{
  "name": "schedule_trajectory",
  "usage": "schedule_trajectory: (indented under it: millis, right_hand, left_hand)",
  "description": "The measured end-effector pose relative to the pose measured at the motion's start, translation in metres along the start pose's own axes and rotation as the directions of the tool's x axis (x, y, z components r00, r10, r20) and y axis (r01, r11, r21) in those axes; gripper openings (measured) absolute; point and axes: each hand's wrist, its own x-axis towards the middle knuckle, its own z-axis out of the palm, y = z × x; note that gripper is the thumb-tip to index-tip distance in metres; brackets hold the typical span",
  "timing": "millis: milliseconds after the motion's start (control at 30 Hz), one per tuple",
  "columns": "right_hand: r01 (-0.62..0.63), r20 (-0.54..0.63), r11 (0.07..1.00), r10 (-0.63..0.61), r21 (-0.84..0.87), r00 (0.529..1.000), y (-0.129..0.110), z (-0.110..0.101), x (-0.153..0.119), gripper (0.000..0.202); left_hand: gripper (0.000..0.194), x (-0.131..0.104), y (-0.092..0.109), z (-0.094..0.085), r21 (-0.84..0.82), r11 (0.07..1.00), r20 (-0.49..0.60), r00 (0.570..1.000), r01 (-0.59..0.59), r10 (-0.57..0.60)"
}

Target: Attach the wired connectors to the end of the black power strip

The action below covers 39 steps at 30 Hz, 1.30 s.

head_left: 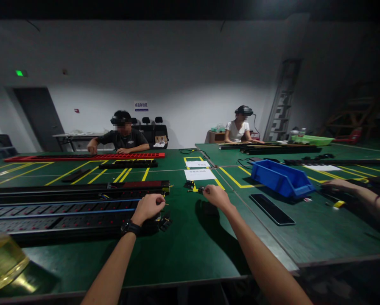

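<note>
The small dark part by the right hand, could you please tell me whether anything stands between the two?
Nothing visible: the right hand meets the small dark part, and the black, yellow-marked piece lies off to the left.

Both hands [149, 208] reach forward, fingers curled.

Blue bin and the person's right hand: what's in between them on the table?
Between the blue bin and the right hand are just yellow tape lines and a seam on the green table. The head view shows it.
</note>
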Motion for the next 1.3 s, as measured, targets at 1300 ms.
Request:
schedule_trajectory:
  millis: [1300]
  right_hand:
    - [0.324, -0.162, 0.838, -0.281, 0.44, 0.946, -0.042, 0.038, -0.01, 0.018]
  left_hand:
    - [0.023, 0.0, 0.0, 0.004, 0.04, 0.992, -0.124, 0.986, 0.116, -0.11]
